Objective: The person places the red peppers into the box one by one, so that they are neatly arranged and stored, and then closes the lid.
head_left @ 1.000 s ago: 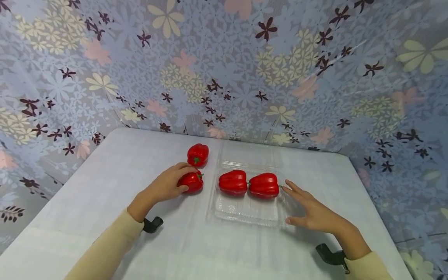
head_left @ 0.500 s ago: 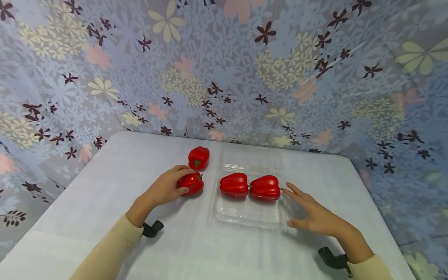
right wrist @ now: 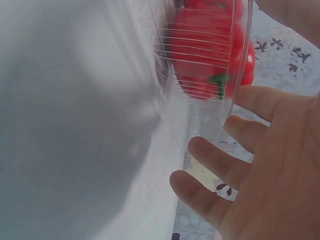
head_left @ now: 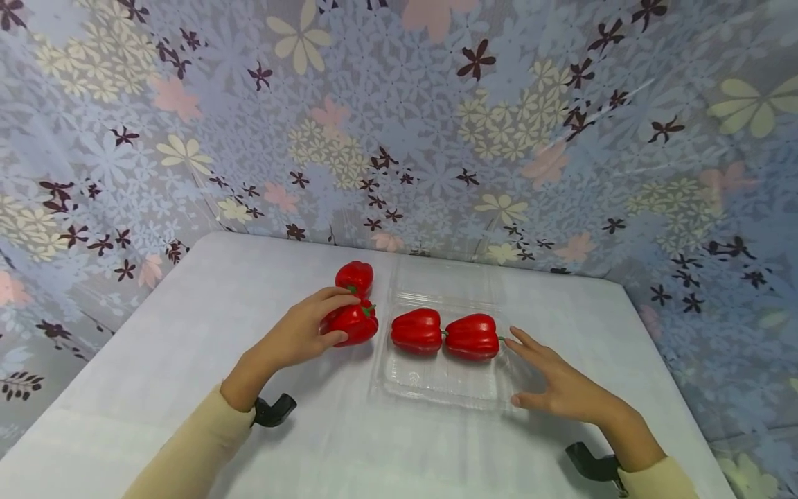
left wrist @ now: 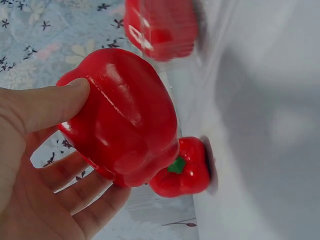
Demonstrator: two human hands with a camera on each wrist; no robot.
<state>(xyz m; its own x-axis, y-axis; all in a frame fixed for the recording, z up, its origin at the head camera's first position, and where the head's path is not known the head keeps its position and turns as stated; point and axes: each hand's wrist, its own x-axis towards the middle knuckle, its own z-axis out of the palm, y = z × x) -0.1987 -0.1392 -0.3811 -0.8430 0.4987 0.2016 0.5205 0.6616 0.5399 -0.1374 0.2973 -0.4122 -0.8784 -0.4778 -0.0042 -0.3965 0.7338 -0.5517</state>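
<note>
My left hand (head_left: pixel 303 328) grips a red bell pepper (head_left: pixel 357 323) with a green stem, thumb on one side and fingers round the other; in the left wrist view this pepper (left wrist: pixel 125 115) looks lifted off the table. Behind it stands a second red pepper (head_left: pixel 354 277). Two more, a left pepper (head_left: pixel 416 331) and a right pepper (head_left: pixel 472 337), lie end to end in a clear plastic container (head_left: pixel 436 389). At the container's right side is my right hand (head_left: pixel 561 381), fingers spread and holding nothing. In the right wrist view its fingertips are close to the clear wall (right wrist: pixel 210 107).
The container's clear lid (head_left: pixel 445 277) lies folded back towards the wall. A white cloth covers the table (head_left: pixel 299 443). Flower-patterned fabric (head_left: pixel 399 125) hangs behind the table. Dark wrist mounts (head_left: pixel 274 410) show at both sleeves.
My left hand has taken its pepper slightly right and up, towards the container, and it now overlaps the pepper behind. The right hand has hardly moved.
</note>
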